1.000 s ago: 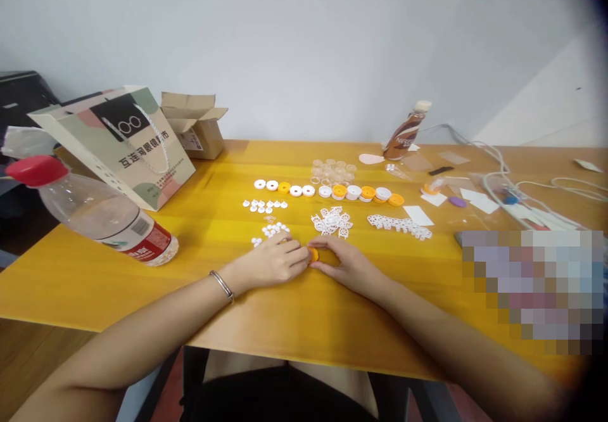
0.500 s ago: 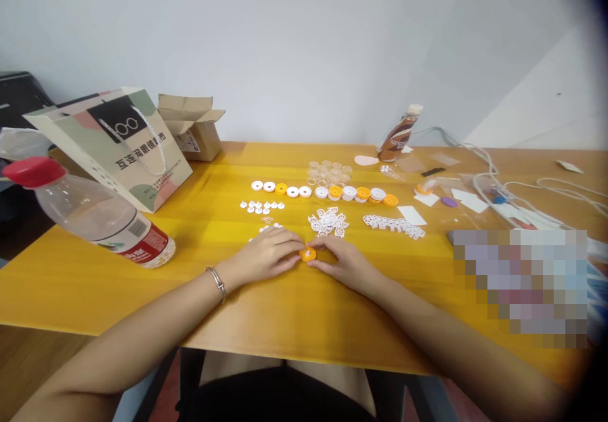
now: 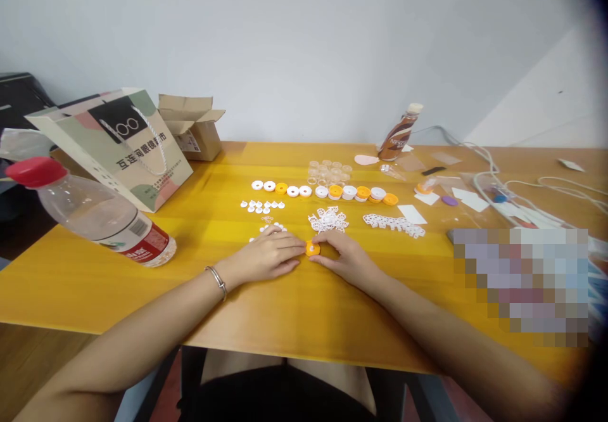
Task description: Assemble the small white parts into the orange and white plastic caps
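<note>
A small round orange piece with a pale centre [image 3: 312,249] is between my two hands, near the middle of the table. My right hand [image 3: 349,260] pinches it from the right, with thumb and forefinger. On its left side, my left hand [image 3: 270,256] touches the edge with its fingertips, palm down. Just beyond lie a pile of white openwork pieces [image 3: 327,219] and, to the right, a row of white pieces [image 3: 393,224]. Small white discs with pegs [image 3: 262,206] sit farther left. Some white pieces are partly hidden behind my left hand.
A line of white and orange discs [image 3: 335,192] crosses the table [image 3: 285,320], with clear rings [image 3: 329,172] behind. Left stand a large bottle [image 3: 109,219], a paper bag [image 3: 142,156] and a carton [image 3: 202,137]. Right are a brown bottle [image 3: 399,137], cables [image 3: 484,162] and papers.
The orange piece has shifted slightly right and away from me and looks more tilted. My left thumb has drawn back from it, while my right hand keeps its pinch.
</note>
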A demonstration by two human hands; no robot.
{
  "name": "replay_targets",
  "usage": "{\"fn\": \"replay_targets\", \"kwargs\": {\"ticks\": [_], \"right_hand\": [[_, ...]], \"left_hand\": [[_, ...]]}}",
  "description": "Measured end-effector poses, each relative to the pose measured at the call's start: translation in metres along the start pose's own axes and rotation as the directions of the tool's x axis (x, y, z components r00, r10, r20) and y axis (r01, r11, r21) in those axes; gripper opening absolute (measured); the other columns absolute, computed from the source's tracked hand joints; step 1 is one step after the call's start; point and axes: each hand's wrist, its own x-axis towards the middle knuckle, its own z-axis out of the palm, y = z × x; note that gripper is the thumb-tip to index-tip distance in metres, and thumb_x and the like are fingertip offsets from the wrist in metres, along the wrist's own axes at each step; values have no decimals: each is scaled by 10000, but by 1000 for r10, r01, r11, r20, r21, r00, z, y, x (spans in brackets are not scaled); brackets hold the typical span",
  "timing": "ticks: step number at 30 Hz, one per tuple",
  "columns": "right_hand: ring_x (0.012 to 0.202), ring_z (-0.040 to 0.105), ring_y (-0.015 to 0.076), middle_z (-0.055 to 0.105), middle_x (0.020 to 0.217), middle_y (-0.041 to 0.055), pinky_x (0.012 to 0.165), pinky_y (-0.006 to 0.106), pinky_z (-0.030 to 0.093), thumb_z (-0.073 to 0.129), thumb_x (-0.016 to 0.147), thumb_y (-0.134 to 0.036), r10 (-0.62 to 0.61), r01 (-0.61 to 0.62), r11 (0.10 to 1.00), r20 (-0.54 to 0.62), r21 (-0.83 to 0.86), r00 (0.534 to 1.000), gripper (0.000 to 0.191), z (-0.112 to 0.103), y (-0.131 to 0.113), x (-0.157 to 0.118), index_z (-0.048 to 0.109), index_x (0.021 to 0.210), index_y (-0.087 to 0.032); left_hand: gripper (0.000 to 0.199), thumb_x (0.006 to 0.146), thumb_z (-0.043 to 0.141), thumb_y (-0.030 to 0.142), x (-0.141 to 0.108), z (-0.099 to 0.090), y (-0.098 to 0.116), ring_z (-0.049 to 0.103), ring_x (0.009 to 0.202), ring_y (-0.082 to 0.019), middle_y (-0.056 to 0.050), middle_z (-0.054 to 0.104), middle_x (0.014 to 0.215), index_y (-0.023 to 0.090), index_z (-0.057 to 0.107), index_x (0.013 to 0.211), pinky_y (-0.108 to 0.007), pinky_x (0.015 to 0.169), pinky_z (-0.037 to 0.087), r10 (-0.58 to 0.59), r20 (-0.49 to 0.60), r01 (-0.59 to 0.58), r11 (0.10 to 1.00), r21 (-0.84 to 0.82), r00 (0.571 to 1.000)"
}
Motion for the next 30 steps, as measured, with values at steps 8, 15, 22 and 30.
{"fn": "replay_targets", "kwargs": {"ticks": [8,15,22,30], "right_hand": [[802,611,169,655,854,36,756,322,489,608,728,-310,56,-56,998,0,2,998,175,1,3,-2,590,872,-212],[808,613,167,665,861,34,763,326,487,608,732,-307,16,-16,1000,16,-6,1000,168,0,4,-1,607,875,-217],[828,620,177,682,843,38,771,342,483,609,735,-293,-41,40,999,-25,-36,999,145,3,6,-2,619,855,-212],[843,628,189,691,880,48,768,359,488,599,745,-295,-82,80,993,-21,-91,996,117,4,6,-2,624,824,-213]], "left_hand": [[351,852,403,255,0,-4,3,521,995,-157,-68,587,1084,199,440,1197,-338,893,327,-31,20,32,999,-27,999],[355,853,397,248,1,-2,4,494,1024,-158,-63,552,1131,218,422,1206,-349,910,319,-10,-9,10,1000,-21,1000],[389,852,402,269,0,-1,4,493,1016,-168,-69,546,1134,216,397,1236,-348,891,332,-20,9,20,1000,-12,1000],[371,864,378,259,0,-1,4,498,1002,-164,-63,546,1127,210,403,1231,-343,868,347,-12,32,11,1000,14,999]]}}
